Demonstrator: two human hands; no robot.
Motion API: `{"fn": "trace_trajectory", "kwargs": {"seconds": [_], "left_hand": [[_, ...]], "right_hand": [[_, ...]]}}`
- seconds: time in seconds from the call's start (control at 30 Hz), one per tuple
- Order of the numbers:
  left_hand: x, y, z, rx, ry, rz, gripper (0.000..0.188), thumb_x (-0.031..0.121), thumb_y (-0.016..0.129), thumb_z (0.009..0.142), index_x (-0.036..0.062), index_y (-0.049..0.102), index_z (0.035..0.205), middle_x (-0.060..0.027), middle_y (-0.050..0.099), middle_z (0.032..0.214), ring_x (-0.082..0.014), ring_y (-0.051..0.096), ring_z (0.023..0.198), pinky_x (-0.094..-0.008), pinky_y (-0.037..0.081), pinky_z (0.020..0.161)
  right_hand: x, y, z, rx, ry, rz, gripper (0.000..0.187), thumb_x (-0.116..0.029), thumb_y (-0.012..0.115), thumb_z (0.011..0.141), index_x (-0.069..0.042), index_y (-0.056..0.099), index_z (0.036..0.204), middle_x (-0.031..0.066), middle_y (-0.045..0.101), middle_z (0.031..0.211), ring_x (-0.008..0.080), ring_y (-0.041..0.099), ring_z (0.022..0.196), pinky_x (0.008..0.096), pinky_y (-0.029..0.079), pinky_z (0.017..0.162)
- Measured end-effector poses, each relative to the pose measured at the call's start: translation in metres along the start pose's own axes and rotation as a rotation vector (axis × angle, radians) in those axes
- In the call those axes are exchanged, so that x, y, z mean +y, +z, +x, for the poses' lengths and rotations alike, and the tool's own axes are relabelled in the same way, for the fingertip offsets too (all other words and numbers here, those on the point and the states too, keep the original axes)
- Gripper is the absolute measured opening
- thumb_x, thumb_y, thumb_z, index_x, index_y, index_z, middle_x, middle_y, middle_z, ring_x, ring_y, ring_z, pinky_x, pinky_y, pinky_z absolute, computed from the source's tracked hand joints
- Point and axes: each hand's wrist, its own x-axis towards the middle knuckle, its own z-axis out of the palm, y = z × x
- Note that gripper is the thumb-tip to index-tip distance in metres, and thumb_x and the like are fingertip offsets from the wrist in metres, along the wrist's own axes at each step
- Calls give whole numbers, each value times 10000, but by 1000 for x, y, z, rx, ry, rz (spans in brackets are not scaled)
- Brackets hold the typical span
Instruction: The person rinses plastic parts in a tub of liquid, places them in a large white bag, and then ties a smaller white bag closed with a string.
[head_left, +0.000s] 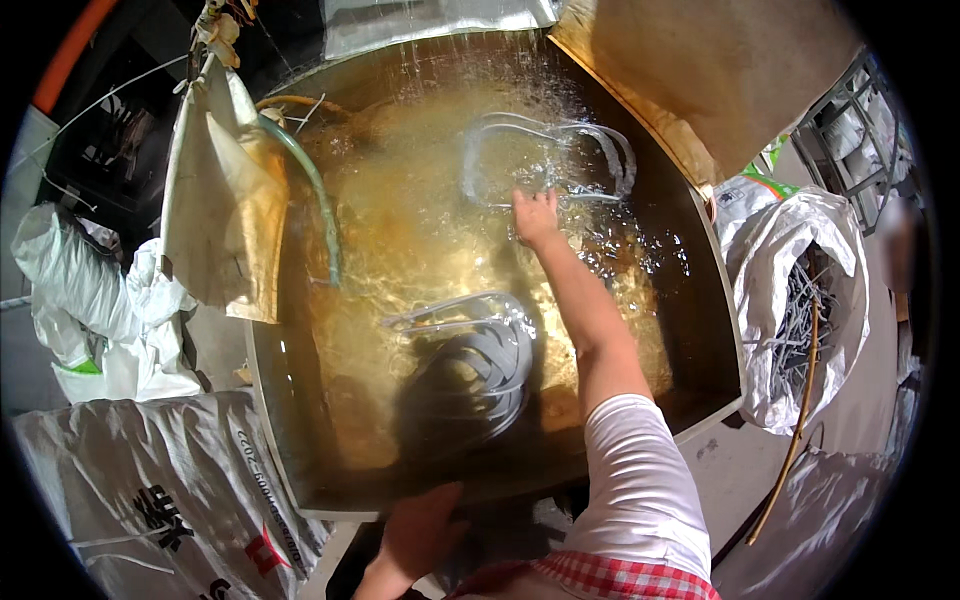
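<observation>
Nearest to me are a red-and-white checked cloth (630, 572) and a white sleeve (640, 470). My left hand (422, 530) is at the tank's near rim, dark and blurred; I cannot tell whether it is open or closed. To its left spreads a wrinkled, printed sack (120, 450).

The surface I work over is water in a wide tank (285, 400) with dark inner walls. The water is amber and clear, bright in the middle, with a dark shadow toward the near side. In this near half lies a grey coil (515, 365) of flat strip.

Farther in, my right hand (536, 215) reaches to the water, fingers slightly spread at the near edge of a pale loop (620, 160); I cannot tell whether it grips it. The loop lies in rippled water in the far right part of the tank.

To the tank's right I see pale floor (860, 400) and an open white sack (745, 250) holding grey strips (790, 330), with a thin stick (805, 400) leaning across it. Left are a stained hanging sheet (215, 200), a green hose (322, 205) curving into the tank, and white bags (80, 280).

Farthest off, water (430, 65) falls in thin streams at the back, beside a brown board (690, 80); a dark rack (850, 110) stands beyond at right.
</observation>
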Motion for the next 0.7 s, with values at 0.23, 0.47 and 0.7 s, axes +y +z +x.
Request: {"fn": "trace_trajectory", "kwargs": {"seconds": [0.23,0.47,0.7], "left_hand": [[1,2,-6,27,81,78,521,197,647,752,9,462,1201,-206,552,1116,-372,556,950,-417,452,785],[-1,19,-6,64,128,58,472,202,614,764,-6,486,1168,-197,583,1045,-362,567,906,-425,454,790],[1,28,-13,156,172,33,431,177,582,782,58,483,1184,-181,593,983,-375,573,873,-448,467,736]], "right_hand": [[-55,29,-11,-152,-210,19,366,-63,502,773,-203,588,1100,83,591,1090,302,443,1099,489,244,1002],[-118,-24,-65,6,-380,79,454,-147,539,775,-129,478,1225,118,412,1295,308,348,1211,508,255,994],[-59,-82,-165,-106,-305,23,443,-227,543,826,-133,456,1250,134,315,1377,328,254,1286,514,249,1001]]}}
